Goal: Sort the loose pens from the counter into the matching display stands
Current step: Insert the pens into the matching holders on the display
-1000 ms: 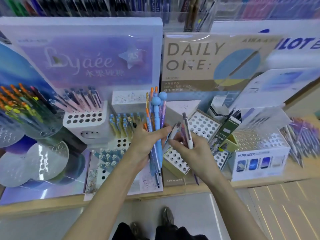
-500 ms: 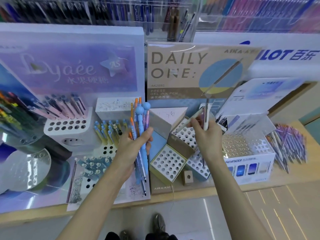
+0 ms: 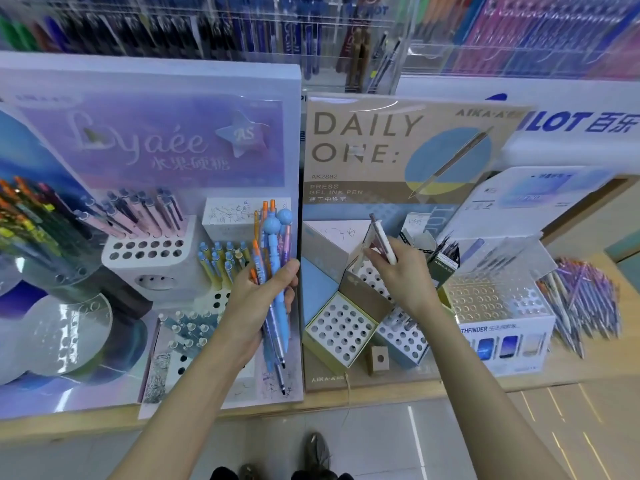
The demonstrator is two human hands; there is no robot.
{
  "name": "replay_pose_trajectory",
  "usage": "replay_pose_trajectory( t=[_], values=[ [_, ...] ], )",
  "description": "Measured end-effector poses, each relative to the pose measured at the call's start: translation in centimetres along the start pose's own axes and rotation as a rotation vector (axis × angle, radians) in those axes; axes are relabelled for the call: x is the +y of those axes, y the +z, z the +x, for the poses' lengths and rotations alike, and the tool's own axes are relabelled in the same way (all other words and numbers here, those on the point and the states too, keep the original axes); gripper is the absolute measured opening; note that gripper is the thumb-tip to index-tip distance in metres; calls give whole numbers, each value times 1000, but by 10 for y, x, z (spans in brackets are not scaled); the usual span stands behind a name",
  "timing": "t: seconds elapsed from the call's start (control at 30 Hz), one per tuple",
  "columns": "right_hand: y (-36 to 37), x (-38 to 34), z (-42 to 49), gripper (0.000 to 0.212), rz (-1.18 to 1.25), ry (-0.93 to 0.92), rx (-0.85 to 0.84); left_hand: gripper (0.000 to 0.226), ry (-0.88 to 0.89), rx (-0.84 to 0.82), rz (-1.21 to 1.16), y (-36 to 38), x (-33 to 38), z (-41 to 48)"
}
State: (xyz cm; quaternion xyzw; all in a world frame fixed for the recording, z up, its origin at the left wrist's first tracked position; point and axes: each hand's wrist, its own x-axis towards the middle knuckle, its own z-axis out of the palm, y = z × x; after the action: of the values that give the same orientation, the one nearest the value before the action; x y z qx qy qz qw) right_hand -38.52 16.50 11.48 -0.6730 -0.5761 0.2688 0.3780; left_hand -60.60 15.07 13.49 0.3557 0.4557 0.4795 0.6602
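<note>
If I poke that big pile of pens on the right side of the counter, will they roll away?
Probably some would. The pens look slim and round, lying loose and crisscrossed on the counter, so a poke would likely scatter them. They look light, and nothing visible guards the front edge, so a few might drop.

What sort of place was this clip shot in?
Most likely the pen aisle of a stationery shop. Branded display stands line the counter, such as the DAILY ONE gel-pen board and a Pilot sign, with racks of hanging pens behind.
</note>
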Motion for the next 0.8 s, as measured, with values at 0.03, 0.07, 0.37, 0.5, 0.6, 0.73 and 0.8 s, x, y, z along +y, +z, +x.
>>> replay_pose_trajectory(
  t=[0.03, 0.07, 0.37, 0.5, 0.6, 0.73, 0.8],
  values=[
    [-2, 0, 2, 34, -47, -23, -25, 22, 2, 1, 2, -1, 0, 0],
    [-3, 1, 3, 32, -86, -39, -48, 21, 4, 1, 3, -1, 0, -1],
    [3, 6, 5, 22, -185, -84, -61, 20, 1, -12, 15, -6, 2, -4],
    [-2, 2, 5, 27, -61, -33, -53, 17, -7, -66, -13, -6, 4, -6],
    [-6, 4, 1, 15, 119, 34, -51, 18, -7, -70, -14, -6, 5, -7],
    [-8, -6, 3, 19, 220, 49, -13, 20, -15, -60, -23, -4, 7, -6],
    [-5, -11, 9, 17, 239, 76, 40, 21, -17, -60, -31, -3, 7, -5]
  ],
)
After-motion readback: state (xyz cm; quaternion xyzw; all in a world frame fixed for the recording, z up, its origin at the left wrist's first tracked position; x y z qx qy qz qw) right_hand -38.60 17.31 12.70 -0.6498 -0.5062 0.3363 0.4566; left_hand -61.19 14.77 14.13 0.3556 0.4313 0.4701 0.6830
